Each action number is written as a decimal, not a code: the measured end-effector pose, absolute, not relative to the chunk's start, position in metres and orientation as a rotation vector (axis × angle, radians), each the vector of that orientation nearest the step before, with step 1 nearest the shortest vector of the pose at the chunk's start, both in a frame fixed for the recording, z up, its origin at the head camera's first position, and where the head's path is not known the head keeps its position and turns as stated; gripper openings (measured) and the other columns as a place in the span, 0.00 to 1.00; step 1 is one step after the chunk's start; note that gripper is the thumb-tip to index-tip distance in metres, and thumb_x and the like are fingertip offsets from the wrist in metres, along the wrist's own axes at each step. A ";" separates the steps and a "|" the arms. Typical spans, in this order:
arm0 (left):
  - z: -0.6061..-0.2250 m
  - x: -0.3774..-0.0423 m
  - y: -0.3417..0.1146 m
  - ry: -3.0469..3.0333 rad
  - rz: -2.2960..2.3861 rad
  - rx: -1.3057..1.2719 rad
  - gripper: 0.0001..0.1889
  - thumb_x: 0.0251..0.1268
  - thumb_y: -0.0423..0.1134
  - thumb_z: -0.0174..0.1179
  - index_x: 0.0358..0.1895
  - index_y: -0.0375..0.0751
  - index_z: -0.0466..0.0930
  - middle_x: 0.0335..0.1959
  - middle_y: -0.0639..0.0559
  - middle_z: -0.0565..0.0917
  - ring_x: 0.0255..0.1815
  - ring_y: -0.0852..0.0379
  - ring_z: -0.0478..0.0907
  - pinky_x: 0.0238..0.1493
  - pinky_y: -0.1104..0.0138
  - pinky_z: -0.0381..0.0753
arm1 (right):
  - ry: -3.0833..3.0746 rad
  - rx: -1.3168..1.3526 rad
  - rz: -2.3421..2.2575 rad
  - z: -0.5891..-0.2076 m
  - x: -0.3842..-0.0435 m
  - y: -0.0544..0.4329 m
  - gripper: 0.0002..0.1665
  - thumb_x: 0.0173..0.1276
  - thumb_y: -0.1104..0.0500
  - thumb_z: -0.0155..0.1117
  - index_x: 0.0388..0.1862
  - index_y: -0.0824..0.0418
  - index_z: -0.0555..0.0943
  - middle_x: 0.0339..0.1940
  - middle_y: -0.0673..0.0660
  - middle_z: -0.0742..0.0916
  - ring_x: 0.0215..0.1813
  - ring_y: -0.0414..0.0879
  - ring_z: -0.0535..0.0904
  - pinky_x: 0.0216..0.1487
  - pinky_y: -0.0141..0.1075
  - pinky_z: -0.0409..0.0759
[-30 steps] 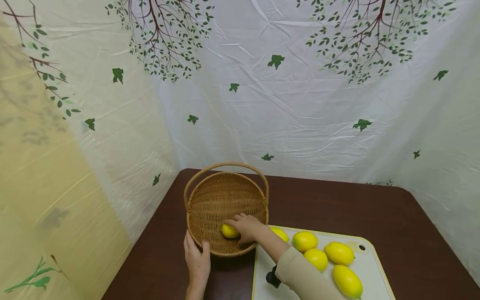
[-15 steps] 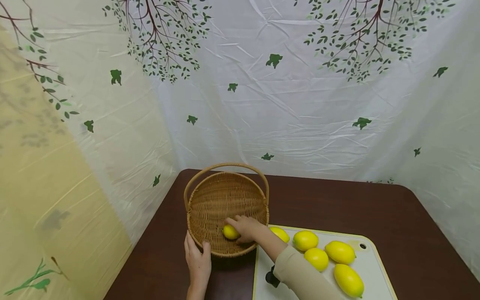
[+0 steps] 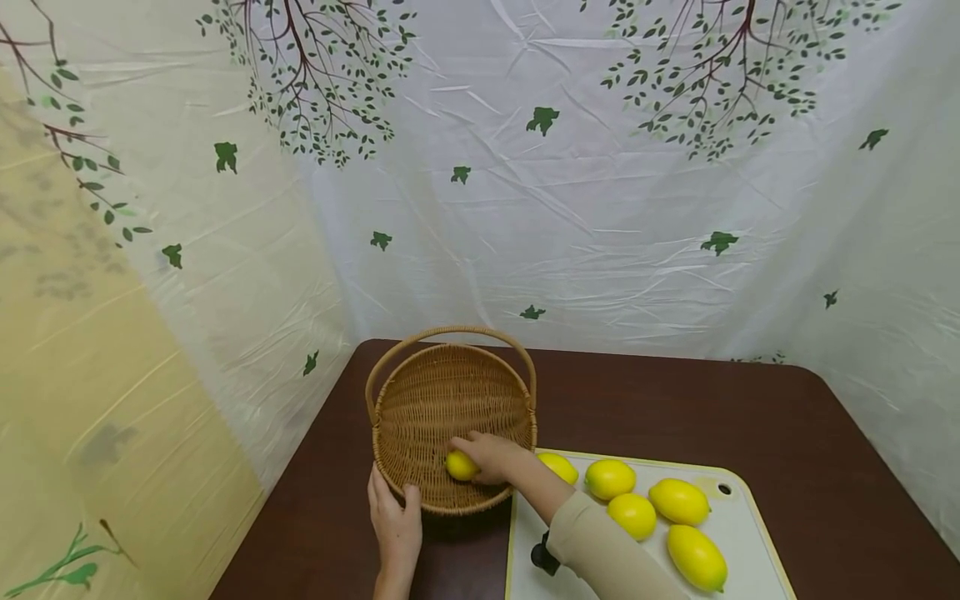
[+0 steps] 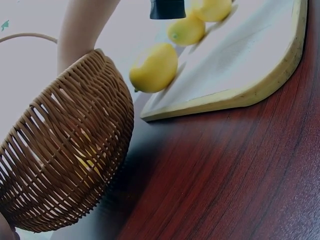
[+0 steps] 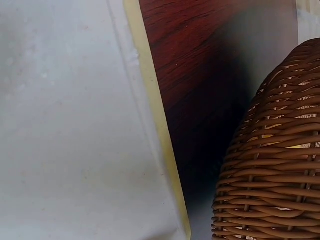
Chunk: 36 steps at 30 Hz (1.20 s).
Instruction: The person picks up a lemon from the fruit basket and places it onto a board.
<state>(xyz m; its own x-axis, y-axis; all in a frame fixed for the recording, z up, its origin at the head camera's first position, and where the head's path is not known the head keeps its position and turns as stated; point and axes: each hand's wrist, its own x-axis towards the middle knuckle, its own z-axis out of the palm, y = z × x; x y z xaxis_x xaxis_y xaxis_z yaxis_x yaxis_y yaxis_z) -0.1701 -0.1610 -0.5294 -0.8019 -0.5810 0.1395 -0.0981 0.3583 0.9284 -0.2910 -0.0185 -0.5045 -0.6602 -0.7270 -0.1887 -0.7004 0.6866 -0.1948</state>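
A round wicker basket point(image 3: 450, 392) with an arched handle stands on the table, its opening tipped toward me. My left hand point(image 3: 396, 521) grips its near left rim, thumb over the edge and fingers along the outside. Inside, at the bottom, my right hand point(image 3: 491, 458) holds a yellow lemon point(image 3: 461, 466), fingers curled over its top. Through the weave of the basket point(image 4: 70, 145) in the left wrist view, yellow shows. The right wrist view has only the basket's outer wall point(image 5: 275, 165) beside a board, with the right hand out of sight.
A white cutting board point(image 3: 738, 542) with a yellow edge lies right of the basket, bearing several lemons point(image 3: 678, 502). The right forearm crosses over it, a black wrist device point(image 3: 545, 554) below the sleeve. Behind the dark brown table point(image 3: 675, 408) hangs a leaf-printed curtain point(image 3: 600, 208).
The right hand's fingers have drawn in a little around the lemon, which has shifted slightly right and toward me. The left hand and basket stay put.
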 end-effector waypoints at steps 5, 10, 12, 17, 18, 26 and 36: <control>-0.530 -0.170 -0.162 -2.177 -1.444 0.585 0.37 0.61 0.37 0.48 0.71 0.31 0.43 0.68 0.32 0.50 0.65 0.35 0.53 0.57 0.43 0.58 | 2.660 -1.151 -0.126 -0.504 -0.289 -0.019 0.35 0.56 0.56 0.69 0.62 0.47 0.66 0.55 0.58 0.76 0.47 0.48 0.77 0.44 0.40 0.75; -0.530 -0.169 -0.163 -2.182 -1.465 0.584 0.37 0.62 0.36 0.48 0.71 0.30 0.41 0.69 0.32 0.49 0.66 0.35 0.52 0.57 0.43 0.57 | 2.665 -1.201 -0.057 -0.504 -0.288 -0.018 0.37 0.56 0.54 0.68 0.64 0.47 0.66 0.56 0.57 0.76 0.48 0.49 0.76 0.46 0.40 0.75; -0.531 -0.169 -0.163 -2.182 -1.467 0.578 0.37 0.62 0.36 0.48 0.71 0.30 0.41 0.69 0.31 0.48 0.66 0.34 0.51 0.57 0.42 0.57 | 2.671 -1.223 -0.028 -0.504 -0.287 -0.017 0.37 0.56 0.53 0.68 0.64 0.46 0.67 0.55 0.56 0.76 0.48 0.49 0.77 0.46 0.40 0.75; -0.530 -0.169 -0.161 -2.181 -1.475 0.576 0.37 0.62 0.36 0.48 0.71 0.30 0.41 0.69 0.31 0.48 0.66 0.35 0.51 0.57 0.42 0.57 | 2.700 -1.272 0.020 -0.503 -0.284 -0.014 0.36 0.55 0.51 0.69 0.63 0.45 0.68 0.55 0.55 0.77 0.48 0.49 0.77 0.46 0.42 0.75; -0.529 -0.169 -0.161 -2.180 -1.481 0.578 0.37 0.62 0.36 0.48 0.71 0.31 0.41 0.69 0.32 0.48 0.67 0.35 0.51 0.57 0.43 0.57 | 2.705 -1.280 0.028 -0.502 -0.284 -0.013 0.36 0.55 0.51 0.69 0.63 0.45 0.68 0.55 0.55 0.77 0.49 0.49 0.76 0.47 0.43 0.74; -0.529 -0.169 -0.159 -2.178 -1.487 0.576 0.37 0.62 0.35 0.48 0.71 0.31 0.41 0.69 0.31 0.49 0.66 0.35 0.52 0.57 0.42 0.58 | 2.742 -1.350 0.003 -0.500 -0.281 -0.007 0.36 0.54 0.50 0.69 0.63 0.45 0.69 0.53 0.54 0.78 0.53 0.46 0.75 0.53 0.47 0.71; -0.529 -0.169 -0.158 -2.191 -1.502 0.580 0.37 0.63 0.37 0.48 0.71 0.31 0.40 0.69 0.32 0.48 0.66 0.35 0.51 0.57 0.43 0.57 | 2.774 -1.413 -0.067 -0.494 -0.280 -0.002 0.36 0.53 0.52 0.70 0.62 0.44 0.70 0.47 0.52 0.79 0.47 0.45 0.76 0.49 0.45 0.73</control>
<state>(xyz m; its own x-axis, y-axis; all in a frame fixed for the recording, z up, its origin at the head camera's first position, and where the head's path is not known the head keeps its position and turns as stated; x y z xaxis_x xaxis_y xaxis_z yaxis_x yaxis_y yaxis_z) -0.1685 -0.1584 -0.5289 -0.8250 -0.5553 0.1051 -0.1021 0.3293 0.9387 -0.2805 -0.0015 -0.4939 -0.5877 -0.8090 -0.0053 -0.8079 0.5872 -0.0508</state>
